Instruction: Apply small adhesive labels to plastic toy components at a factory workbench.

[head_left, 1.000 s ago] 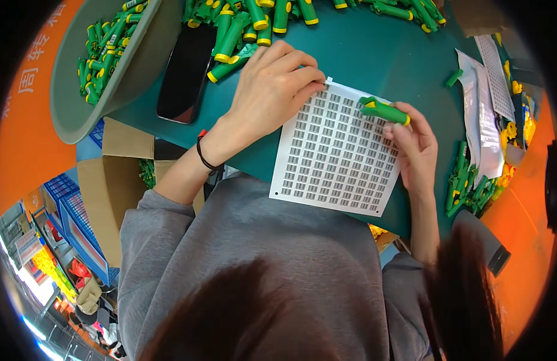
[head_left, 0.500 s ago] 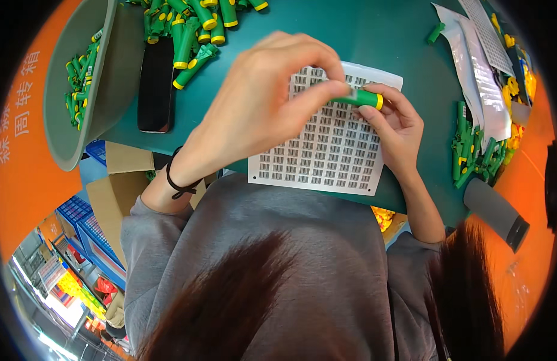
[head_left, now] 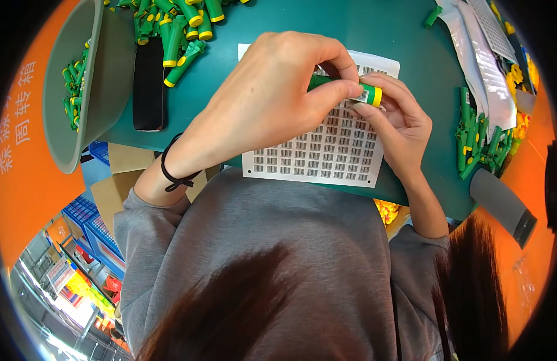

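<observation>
Above a white sheet of barcode stickers [head_left: 314, 157], both my hands meet on a green tube with a yellow end [head_left: 376, 95]. My right hand [head_left: 405, 123] grips it near the yellow end, thumb below and fingers curled behind. Thumb and fingers of my left hand [head_left: 284, 78] close on the tube from the other side. A small white barcode sticker [head_left: 363, 95] lies on the tube's side under the left thumb. My left hand hides the tube's middle and part of the sheet.
Several green tubes [head_left: 176, 39] lie heaped at the far left, beside a black phone [head_left: 149, 90]. A grey-green tub [head_left: 113, 78] holds more at the left. At the right are more green pieces [head_left: 471, 141], white plastic bags [head_left: 492, 90] and a dark grey cylinder [head_left: 501, 201].
My left thumb has come down on the tube, and the sticker now lies against its side. The tube has turned slightly between my hands. The view has shifted a little.
</observation>
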### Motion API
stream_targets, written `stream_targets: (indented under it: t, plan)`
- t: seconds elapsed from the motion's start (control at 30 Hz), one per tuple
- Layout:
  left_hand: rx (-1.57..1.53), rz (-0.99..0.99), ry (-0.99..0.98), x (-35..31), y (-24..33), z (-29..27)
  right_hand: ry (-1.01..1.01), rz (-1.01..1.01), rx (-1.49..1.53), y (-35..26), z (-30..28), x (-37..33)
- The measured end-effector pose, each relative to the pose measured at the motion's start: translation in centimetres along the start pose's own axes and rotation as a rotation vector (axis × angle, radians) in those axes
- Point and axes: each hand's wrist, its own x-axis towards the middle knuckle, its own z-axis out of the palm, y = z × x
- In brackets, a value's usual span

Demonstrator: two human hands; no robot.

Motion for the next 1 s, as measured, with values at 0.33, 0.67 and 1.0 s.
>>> stream_targets:
  t: [0.33, 0.67, 1.0]
  plan:
    - [-0.029, -0.061, -0.044, 0.21, 0.39, -0.42, 0.004, 0.007, -0.013, -0.66, 0.08, 0.33]
    - [0.002, -0.07, -0.084, 0.29, 0.41, -0.48, -0.012, -0.038, -0.047, -0.26, -0.02, 0.06]
    - [0.034, -0.047, -0.077, 0.69, -0.07, 0.18, -0.014, 0.018, -0.088, -0.54, -0.39, 0.04]
